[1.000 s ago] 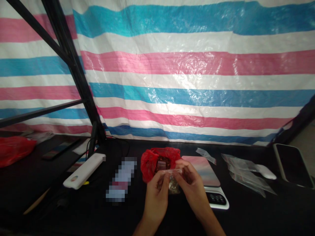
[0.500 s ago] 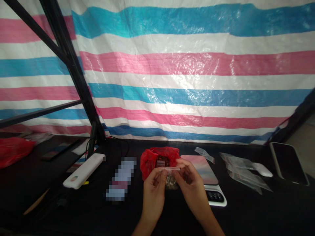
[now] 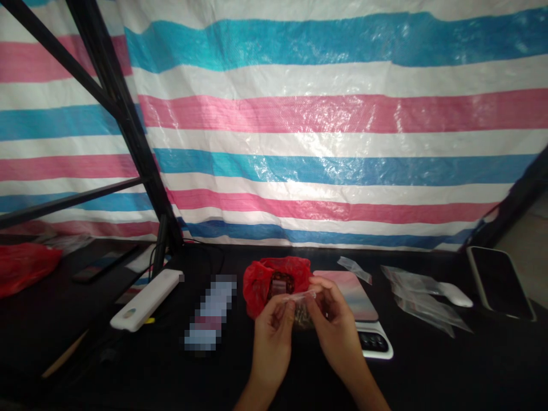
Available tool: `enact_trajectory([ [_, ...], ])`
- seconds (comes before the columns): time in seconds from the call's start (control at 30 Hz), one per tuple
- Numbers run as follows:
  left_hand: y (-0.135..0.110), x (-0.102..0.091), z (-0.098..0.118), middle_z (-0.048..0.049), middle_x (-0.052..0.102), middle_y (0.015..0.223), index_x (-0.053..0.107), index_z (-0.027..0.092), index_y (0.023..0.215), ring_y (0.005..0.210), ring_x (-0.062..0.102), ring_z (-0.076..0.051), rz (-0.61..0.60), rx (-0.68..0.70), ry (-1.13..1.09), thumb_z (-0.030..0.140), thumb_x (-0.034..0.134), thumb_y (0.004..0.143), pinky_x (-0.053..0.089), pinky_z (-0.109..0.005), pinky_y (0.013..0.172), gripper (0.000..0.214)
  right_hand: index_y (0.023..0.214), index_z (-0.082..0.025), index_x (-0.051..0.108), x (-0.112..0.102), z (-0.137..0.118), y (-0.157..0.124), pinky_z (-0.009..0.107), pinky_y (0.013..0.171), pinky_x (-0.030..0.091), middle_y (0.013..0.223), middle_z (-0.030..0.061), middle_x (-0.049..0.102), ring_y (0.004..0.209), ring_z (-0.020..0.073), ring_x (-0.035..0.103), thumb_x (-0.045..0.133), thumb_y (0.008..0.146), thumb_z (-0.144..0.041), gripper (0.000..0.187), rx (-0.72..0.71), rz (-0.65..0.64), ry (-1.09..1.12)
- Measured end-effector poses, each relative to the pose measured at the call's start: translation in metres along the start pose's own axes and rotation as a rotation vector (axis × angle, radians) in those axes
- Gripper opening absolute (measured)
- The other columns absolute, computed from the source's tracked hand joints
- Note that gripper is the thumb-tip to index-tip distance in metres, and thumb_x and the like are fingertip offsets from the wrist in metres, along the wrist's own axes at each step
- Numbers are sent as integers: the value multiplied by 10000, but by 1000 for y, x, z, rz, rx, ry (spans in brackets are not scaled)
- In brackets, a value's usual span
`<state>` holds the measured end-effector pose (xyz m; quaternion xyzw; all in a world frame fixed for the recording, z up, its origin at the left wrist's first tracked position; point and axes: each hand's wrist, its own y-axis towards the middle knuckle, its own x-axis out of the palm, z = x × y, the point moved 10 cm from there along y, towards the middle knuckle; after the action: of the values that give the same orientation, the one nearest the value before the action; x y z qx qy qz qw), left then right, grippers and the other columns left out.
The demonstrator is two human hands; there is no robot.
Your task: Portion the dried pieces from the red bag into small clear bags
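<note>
Between my two hands is a small clear zip bag (image 3: 303,317) with small brownish pieces in its lower part; I cannot make out what they are. My left hand (image 3: 276,332) pinches the bag's top edge on the left, thumb against fingers. On the right of the same edge, my right hand (image 3: 334,317) grips it the same way. Just behind the hands stands an opened red plastic bag (image 3: 256,281) with dark brown contents and a small pale item in it. A white digital scale (image 3: 381,356) with a shiny pinkish plate (image 3: 353,297) lies partly behind my right hand.
Flat clear zip bags (image 3: 422,297) lie at the right, by a white mouse-like object (image 3: 456,294) and a propped phone (image 3: 502,282). A small clear bag (image 3: 356,268) is behind the scale. At left are a white power strip (image 3: 145,301), a black metal frame (image 3: 128,125) and another red bag (image 3: 28,268).
Both hands still hold the zip bag's top edge. My left hand has shifted slightly right, closer to my right hand, and the edge now looks more crumpled and tilted.
</note>
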<state>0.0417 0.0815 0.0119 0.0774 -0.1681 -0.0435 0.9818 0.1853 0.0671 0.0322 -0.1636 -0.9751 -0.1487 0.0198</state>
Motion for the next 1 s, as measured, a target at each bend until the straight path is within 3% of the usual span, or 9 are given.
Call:
enact_trajectory([
  [0.13,1,4,-3,-84,799,908,748,175,882,840,742,-226,-45,-25,-28,517,767,817,578,-318,800,348,1015,-229,653,6,-1,-1,271,599,439,746,-13,625,635,150,517,770,802,-484,352,-7,-18,-57],
  [0.3,2,-11,-4,-77,785,858,727,173,846,811,737,-222,30,-13,5,540,795,777,585,-330,803,380,951,-236,616,12,-1,-1,276,638,473,744,-13,636,676,163,569,769,815,-459,303,-35,-47,2],
  [0.4,2,-16,-4,-68,768,855,712,177,870,812,731,-221,39,-30,0,538,802,769,584,-329,798,386,1014,-235,628,18,-1,-2,286,675,493,791,0,677,712,172,605,759,832,-435,300,-37,-89,-29],
  [0.5,2,-21,3,-70,731,912,712,177,854,902,711,-229,49,24,56,499,792,791,565,-309,818,338,1068,-235,637,26,-4,-5,308,746,514,847,21,716,800,197,658,744,848,-408,300,-48,-140,-43],
  [0.6,1,-28,11,-63,679,924,714,175,790,897,681,-216,81,90,118,483,785,798,548,-292,800,315,979,-230,648,28,-6,-5,316,714,504,791,22,716,755,200,652,748,838,-416,254,-43,-133,-52],
  [0.77,-1,-34,6,-62,666,861,673,157,644,787,646,-198,40,66,52,521,803,764,506,-271,703,404,1053,-232,664,32,-2,-3,322,647,500,693,-2,701,653,196,630,835,726,-438,423,48,-151,26],
  [0.9,-2,-38,-3,-66,695,853,749,154,809,752,618,-188,26,-6,17,566,719,842,475,-263,672,415,1072,-240,687,24,-10,-3,324,664,525,669,-19,677,650,190,633,853,697,-396,439,5,-88,-2],
  [1.0,-7,-34,6,-80,709,868,758,159,898,798,632,-206,-8,49,116,568,542,965,491,-287,728,468,979,-227,705,-1,-28,13,329,668,540,666,-11,658,656,193,647,833,703,-393,346,-84,-10,-58],
])
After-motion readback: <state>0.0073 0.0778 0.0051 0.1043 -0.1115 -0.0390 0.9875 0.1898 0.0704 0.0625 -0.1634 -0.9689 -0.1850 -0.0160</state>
